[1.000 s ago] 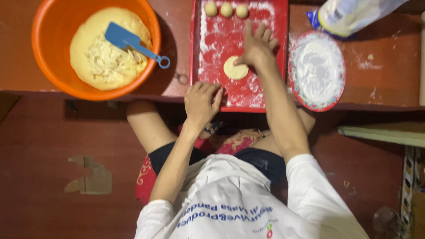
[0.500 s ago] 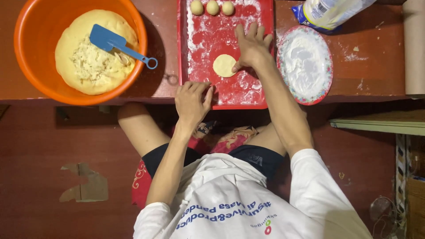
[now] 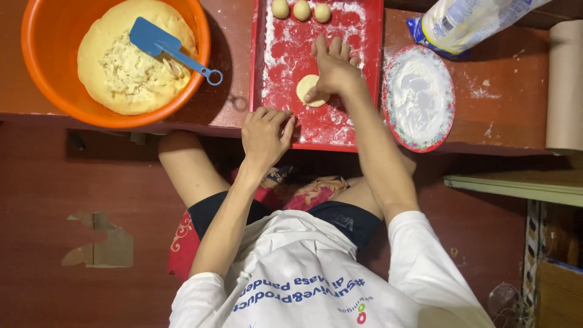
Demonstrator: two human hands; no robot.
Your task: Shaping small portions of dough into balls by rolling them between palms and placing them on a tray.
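A red tray (image 3: 358, 24) dusted with flour lies on the red table. A small flattened dough disc (image 3: 303, 88) sits in its middle. My right hand (image 3: 333, 68) lies flat over the disc's right side, fingers spread, thumb on the dough. My left hand (image 3: 264, 135) rests on the tray's near left edge with its fingers curled over the rim. Three small dough balls (image 3: 301, 10) line the tray's far edge.
An orange bowl (image 3: 36, 79) at the left holds a mass of dough (image 3: 130, 67) and a blue spatula (image 3: 164, 45). A plate of flour (image 3: 419, 97) stands right of the tray, with a flour bag (image 3: 473, 18) behind it and a brown paper roll (image 3: 565, 85) at the far right.
My right hand has shifted slightly onto the dough disc, covering more of it. My left hand stays on the tray's edge. The whole view has drifted as my head moved.
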